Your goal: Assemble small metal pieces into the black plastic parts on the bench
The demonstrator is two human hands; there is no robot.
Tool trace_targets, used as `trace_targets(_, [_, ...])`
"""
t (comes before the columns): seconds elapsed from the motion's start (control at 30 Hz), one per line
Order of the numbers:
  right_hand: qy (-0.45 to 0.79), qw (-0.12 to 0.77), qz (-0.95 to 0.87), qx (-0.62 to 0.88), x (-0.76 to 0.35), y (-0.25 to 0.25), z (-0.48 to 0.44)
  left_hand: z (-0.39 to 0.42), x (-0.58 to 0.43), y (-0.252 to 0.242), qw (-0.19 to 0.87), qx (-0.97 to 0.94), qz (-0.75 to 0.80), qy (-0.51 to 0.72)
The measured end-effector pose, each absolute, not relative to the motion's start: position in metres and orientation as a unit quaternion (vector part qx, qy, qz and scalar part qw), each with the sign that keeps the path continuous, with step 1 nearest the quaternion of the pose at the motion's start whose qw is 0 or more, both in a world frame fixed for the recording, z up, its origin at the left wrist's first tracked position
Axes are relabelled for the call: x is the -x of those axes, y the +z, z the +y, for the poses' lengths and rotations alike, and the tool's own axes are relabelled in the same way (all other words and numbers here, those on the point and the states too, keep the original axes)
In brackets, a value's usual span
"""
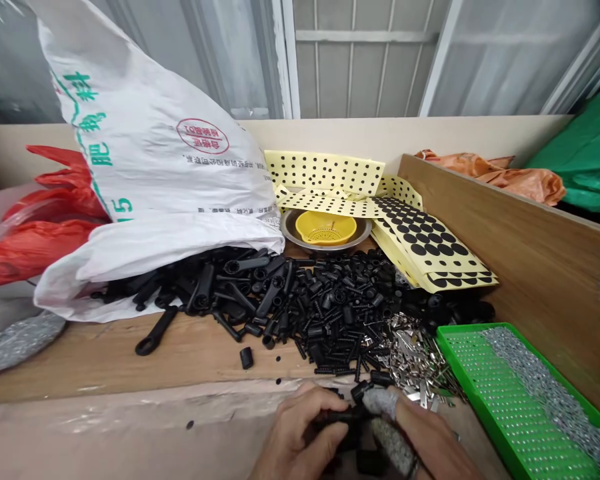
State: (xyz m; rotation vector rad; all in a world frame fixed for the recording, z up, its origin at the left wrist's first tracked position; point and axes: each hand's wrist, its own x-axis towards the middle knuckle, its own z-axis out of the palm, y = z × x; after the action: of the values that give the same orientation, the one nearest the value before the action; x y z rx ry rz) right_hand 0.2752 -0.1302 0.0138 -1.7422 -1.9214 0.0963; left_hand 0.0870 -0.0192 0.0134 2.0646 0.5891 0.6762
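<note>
At the near edge of the table, my left hand (303,433) is closed around a dark black plastic part (347,415), mostly hidden by the fingers. My right hand (430,437) meets it from the right, with worn grey coverings on a finger and the thumb. Those fingertips close in on the same part; what exactly they pinch is hidden. Just beyond the hands lies a heap of small black plastic pieces (337,303), caps and ribbed plugs among them. Beside it is a pile of small shiny metal pieces (413,353).
A white woven sack (180,173) spills black handles (205,287) at left. Behind the heap, a yellow strainer (325,228) sits in a metal bowl (290,230). Yellow sheets with black dots (430,240) lean by a wooden board (520,247). A green tray (500,393) holds small metal bits.
</note>
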Motion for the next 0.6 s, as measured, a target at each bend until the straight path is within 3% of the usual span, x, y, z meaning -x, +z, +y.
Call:
trace_targets(0.1, [-0.074,0.211,-0.718,0.659,-0.286,0.015,-0.110,-0.013,-0.094,0.011,0.379,-0.856,0.236,0.260])
trace_targets(0.2, [-0.012,0.127,-0.719,0.683,-0.285,0.015,-0.084,-0.012,-0.100,0.002,0.333,-0.887,0.175,0.267])
trace_targets(0.37, [0.005,0.058,-0.713,0.699,-0.279,0.019,-0.060,-0.013,-0.102,-0.011,0.309,-0.906,0.167,0.239])
trace_targets(0.6, [0.017,0.031,-0.713,0.700,-0.281,0.024,-0.055,-0.003,-0.111,0.011,0.265,-0.924,0.231,0.151])
